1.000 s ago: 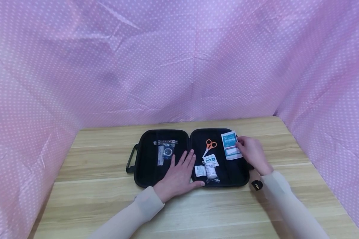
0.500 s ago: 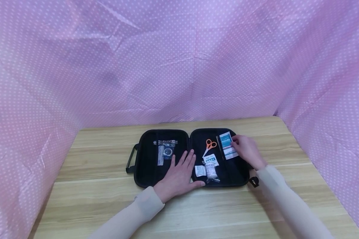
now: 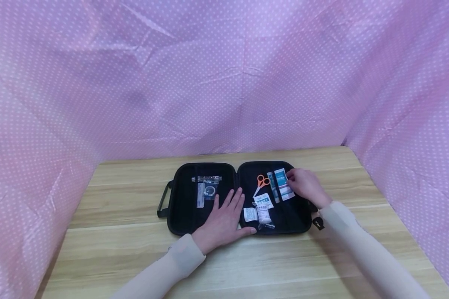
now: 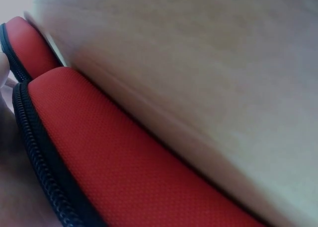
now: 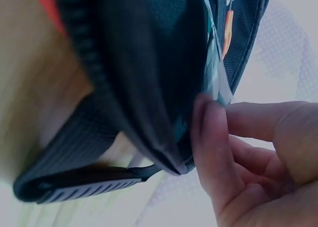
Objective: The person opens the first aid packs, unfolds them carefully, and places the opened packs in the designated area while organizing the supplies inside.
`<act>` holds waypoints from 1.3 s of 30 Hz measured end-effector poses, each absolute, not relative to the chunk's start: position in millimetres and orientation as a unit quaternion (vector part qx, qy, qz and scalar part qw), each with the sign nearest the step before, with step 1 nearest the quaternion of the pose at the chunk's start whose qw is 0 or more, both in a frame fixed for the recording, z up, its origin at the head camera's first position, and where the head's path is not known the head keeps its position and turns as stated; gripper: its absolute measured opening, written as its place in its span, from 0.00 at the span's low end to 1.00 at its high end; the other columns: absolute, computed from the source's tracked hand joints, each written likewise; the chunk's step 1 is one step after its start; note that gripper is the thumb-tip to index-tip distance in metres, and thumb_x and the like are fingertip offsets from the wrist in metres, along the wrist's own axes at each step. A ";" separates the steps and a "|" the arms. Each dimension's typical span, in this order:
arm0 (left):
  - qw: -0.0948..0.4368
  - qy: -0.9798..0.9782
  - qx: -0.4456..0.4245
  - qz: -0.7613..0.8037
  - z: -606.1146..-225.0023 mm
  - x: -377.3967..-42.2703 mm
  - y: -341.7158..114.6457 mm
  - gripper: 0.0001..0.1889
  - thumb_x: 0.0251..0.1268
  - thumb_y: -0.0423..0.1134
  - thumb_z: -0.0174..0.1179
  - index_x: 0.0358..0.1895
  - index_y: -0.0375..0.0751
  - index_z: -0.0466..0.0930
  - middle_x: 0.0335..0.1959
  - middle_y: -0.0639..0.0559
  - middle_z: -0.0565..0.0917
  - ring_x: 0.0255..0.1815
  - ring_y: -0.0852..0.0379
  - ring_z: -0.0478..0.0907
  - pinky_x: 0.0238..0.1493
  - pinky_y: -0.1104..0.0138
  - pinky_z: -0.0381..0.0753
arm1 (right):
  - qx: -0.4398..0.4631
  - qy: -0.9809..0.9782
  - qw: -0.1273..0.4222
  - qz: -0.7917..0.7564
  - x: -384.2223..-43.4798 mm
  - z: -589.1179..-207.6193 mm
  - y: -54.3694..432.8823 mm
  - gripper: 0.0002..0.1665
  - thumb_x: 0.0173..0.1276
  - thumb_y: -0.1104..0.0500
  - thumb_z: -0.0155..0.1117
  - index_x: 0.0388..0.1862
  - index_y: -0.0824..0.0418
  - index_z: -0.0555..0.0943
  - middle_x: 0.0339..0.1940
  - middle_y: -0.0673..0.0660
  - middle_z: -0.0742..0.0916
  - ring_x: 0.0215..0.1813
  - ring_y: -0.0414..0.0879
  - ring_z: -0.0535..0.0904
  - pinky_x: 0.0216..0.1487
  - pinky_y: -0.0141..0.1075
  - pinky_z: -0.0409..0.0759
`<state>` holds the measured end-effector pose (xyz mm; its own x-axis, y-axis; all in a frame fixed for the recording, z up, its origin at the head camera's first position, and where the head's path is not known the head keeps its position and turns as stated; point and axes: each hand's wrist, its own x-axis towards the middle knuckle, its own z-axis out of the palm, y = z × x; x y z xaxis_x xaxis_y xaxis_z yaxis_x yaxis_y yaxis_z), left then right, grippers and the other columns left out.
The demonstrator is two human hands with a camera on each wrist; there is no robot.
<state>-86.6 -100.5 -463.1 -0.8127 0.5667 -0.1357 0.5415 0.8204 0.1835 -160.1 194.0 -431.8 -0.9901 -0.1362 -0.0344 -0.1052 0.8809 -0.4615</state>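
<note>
A black-lined case (image 3: pixel 181 199) lies unfolded on the table, its outside red fabric (image 4: pixel 104 142) in the left wrist view. My left hand (image 3: pixel 224 218) rests with straight fingers across the middle of its near edge. At the right half, my right hand (image 3: pixel 308 187) pinches the right edge of a teal-and-white packet (image 3: pixel 285 187) between thumb and finger. The packet's left part passes under a black elastic strap (image 3: pixel 276 187). In the right wrist view, the thumb and fingers (image 5: pixel 211 132) meet at the packet's edge (image 5: pixel 216 75).
Left of the packet are orange-handled scissors (image 3: pixel 262 181), a small white-and-teal packet (image 3: pixel 265 199), a wrapped bandage roll (image 3: pixel 263 214) and a small white packet (image 3: pixel 250 214). Clear-wrapped items (image 3: pixel 209 189) lie in the left half. A carrying handle (image 3: pixel 163 201) sticks out left. Pink dotted cloth (image 3: pixel 224 83) surrounds the table.
The packet has moved left with my right hand, and its left part has slid under the elastic strap. My left hand has stayed in place.
</note>
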 end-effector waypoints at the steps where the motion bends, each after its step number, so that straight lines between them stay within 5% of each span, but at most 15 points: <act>1: 0.093 0.950 0.292 0.068 -463.1 -86.6 -100.6 0.56 0.65 0.81 0.45 0.84 0.43 0.51 0.87 0.49 0.43 0.86 0.47 0.40 0.78 0.35 0.45 | -0.061 0.969 0.039 -0.238 -161.0 -431.9 193.1 0.15 0.70 0.67 0.63 0.51 0.77 0.83 0.41 0.69 0.89 0.36 0.55 0.83 0.41 0.49 0.84; 13: 0.091 0.951 0.290 0.061 -466.0 -87.1 -100.6 0.57 0.64 0.82 0.44 0.85 0.43 0.50 0.87 0.49 0.42 0.86 0.47 0.40 0.78 0.35 0.46 | -0.044 0.963 0.088 -0.252 -175.0 -432.2 184.8 0.15 0.71 0.66 0.65 0.51 0.76 0.83 0.43 0.69 0.88 0.40 0.56 0.83 0.46 0.50 0.85; 21: 0.091 0.950 0.290 0.068 -466.2 -87.5 -100.1 0.56 0.65 0.81 0.45 0.84 0.43 0.51 0.87 0.50 0.43 0.86 0.47 0.41 0.78 0.36 0.46 | -0.027 0.954 0.123 -0.272 -182.8 -432.3 177.1 0.17 0.71 0.66 0.64 0.55 0.76 0.82 0.35 0.63 0.88 0.33 0.49 0.84 0.34 0.39 0.83; 29: 0.098 0.950 0.288 0.071 -464.0 -87.1 -98.9 0.57 0.64 0.81 0.45 0.85 0.44 0.50 0.87 0.50 0.42 0.86 0.47 0.40 0.78 0.36 0.45 | -0.017 0.938 0.139 -0.317 -182.9 -437.2 173.1 0.18 0.74 0.70 0.61 0.59 0.78 0.78 0.45 0.71 0.86 0.38 0.54 0.87 0.43 0.44 0.88; 39: 0.094 0.950 0.290 0.073 -465.1 -87.0 -99.5 0.56 0.64 0.81 0.46 0.84 0.43 0.50 0.87 0.50 0.42 0.86 0.47 0.41 0.78 0.36 0.46 | -0.016 0.927 0.141 -0.348 -182.9 -444.3 176.4 0.17 0.75 0.70 0.59 0.59 0.78 0.79 0.46 0.71 0.86 0.39 0.53 0.87 0.45 0.44 0.88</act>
<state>-87.0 -99.5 -465.1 -0.8141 0.5647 -0.1354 0.5373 0.8209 0.1933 -182.9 176.4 -444.3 -0.9599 -0.1277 -0.2496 0.0682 0.7571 -0.6497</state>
